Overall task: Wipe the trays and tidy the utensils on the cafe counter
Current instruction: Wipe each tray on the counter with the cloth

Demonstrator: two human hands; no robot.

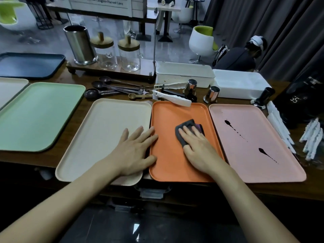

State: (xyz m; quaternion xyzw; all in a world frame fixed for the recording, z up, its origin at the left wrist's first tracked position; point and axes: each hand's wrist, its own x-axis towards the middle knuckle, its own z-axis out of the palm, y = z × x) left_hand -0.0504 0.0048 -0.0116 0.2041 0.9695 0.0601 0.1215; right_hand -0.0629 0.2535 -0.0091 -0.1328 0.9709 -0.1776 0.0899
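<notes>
1. My left hand [135,149] lies palm down at lower centre, fingers straight and spread. It grips nothing. The palm rests on the right edge of the cream tray [98,130], and the fingertips and thumb reach over the left rim of the orange tray [166,113].
2. My right hand [198,146] is flat on a dark grey cloth [186,124] in the middle of the orange tray. Its fingers are extended and press down on the cloth rather than curling round it.
3. Both forearms come in bare from the bottom corners of the frame.
4. The hand covers the near part of the cloth. A purple patch shows at the cloth's right edge, but I cannot tell what it is.
5. The pink tray [245,172] touches the orange one on the right and carries two dark streaked spills [228,122].
6. A green tray [35,111] sits at left. The frame's left edge cuts off a pale tray beside it and a dark blue tray [29,64] behind it.
7. Dark measuring spoons [108,88] and white tongs [171,99] lie loose on the counter just behind the trays. The tongs' tip overlaps the orange tray's far rim.
8. Two steel cups [191,86] stand near the tongs.
9. At the right edge a black appliance is too dark for me to identify.
</notes>
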